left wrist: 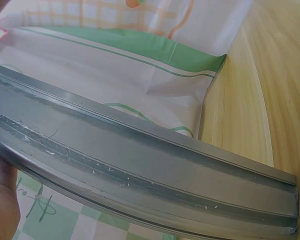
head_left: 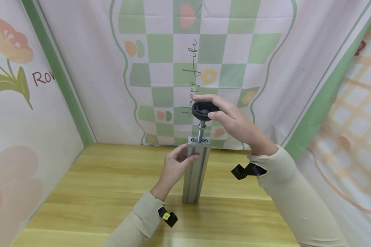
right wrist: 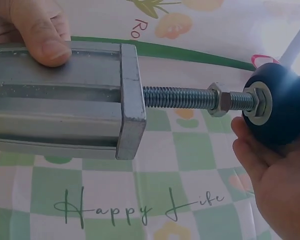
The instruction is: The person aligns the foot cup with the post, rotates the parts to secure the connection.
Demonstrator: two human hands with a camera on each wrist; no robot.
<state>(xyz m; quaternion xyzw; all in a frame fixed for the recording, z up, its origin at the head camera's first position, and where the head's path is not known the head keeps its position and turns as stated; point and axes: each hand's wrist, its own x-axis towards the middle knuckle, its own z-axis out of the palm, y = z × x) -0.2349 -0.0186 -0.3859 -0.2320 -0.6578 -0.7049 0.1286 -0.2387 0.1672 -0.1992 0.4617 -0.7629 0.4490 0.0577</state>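
An aluminium profile (head_left: 195, 175) stands upright on the wooden table. My left hand (head_left: 173, 169) grips it near its top, thumb on the near face. Screwed into the end plate (right wrist: 133, 107) is the threaded rod (right wrist: 180, 97) of a black levelling foot (head_left: 196, 115), its round base facing up. Partway along the rod sits a hex nut (right wrist: 221, 100), apart from the plate. My right hand (head_left: 233, 121) holds the round base, fingers over its far side and thumb at the near rim. In the left wrist view the profile's grooved side (left wrist: 140, 155) fills much of the picture, with small chips along the groove.
The wooden table (head_left: 111, 178) spreads around the profile's foot. Behind it hangs a patterned cloth (head_left: 160, 73) with green and white checks, and printed cloths also close off the left and right sides. Each wrist carries a small black camera mount (head_left: 248, 171).
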